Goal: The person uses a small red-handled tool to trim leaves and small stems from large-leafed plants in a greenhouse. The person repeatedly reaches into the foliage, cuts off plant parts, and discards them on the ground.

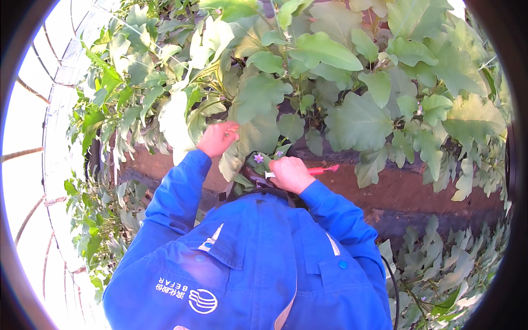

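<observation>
My right hand [292, 175] is closed around a slim syringe-like applicator in front of my waist. The applicator's white end [270, 175] shows on the left of the fist, and its red barrel [316, 170] sticks out on the right, ending in a ragged pink tip [332, 168]. Up and to the left, my left hand [218, 138] has its fingers curled beside a large eggplant leaf [259, 130]; whether it pinches anything is hidden. Purple eggplant flowers [258, 158] and leaves lie between the hands, just left of my right fist.
Dense eggplant plants [359, 119] stand in a row ahead, with strings running among them. A brown soil path [404, 187] runs crosswise, and more plants [437, 264] grow behind on the right. Curved greenhouse ribs [24, 153] rise at left. A black cable [394, 284] hangs beside my blue jacket [264, 255].
</observation>
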{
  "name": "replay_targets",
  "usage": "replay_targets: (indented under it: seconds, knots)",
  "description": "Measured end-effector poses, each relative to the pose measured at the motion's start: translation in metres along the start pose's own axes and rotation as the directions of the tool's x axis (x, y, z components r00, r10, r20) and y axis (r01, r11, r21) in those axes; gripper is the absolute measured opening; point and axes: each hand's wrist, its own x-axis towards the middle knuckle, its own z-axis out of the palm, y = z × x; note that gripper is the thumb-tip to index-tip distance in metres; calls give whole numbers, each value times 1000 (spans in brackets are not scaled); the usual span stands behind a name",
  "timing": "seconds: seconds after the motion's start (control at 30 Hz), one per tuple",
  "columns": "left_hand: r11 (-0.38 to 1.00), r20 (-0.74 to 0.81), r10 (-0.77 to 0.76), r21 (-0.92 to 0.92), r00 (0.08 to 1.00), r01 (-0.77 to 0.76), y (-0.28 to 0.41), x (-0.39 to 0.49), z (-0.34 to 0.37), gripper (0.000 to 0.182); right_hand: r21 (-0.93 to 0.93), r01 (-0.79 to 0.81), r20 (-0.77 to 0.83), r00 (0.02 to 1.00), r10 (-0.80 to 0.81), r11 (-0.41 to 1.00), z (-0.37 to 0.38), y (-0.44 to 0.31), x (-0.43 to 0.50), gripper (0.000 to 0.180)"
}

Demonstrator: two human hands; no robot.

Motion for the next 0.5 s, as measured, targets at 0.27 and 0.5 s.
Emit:
replay_targets:
  seconds: [0.27, 0.5]
  knots:
    - [794, -419, -203, -599, 885, -102, -117, 98, -68, 51, 236, 16, -294, 954, 56, 972, -53, -47, 82, 16]
    - [712, -96, -43, -702, 994, -37, -146, 150, -80, 43, 159, -3, -503, 860, 84, 987, -47, -35, 235, 32]
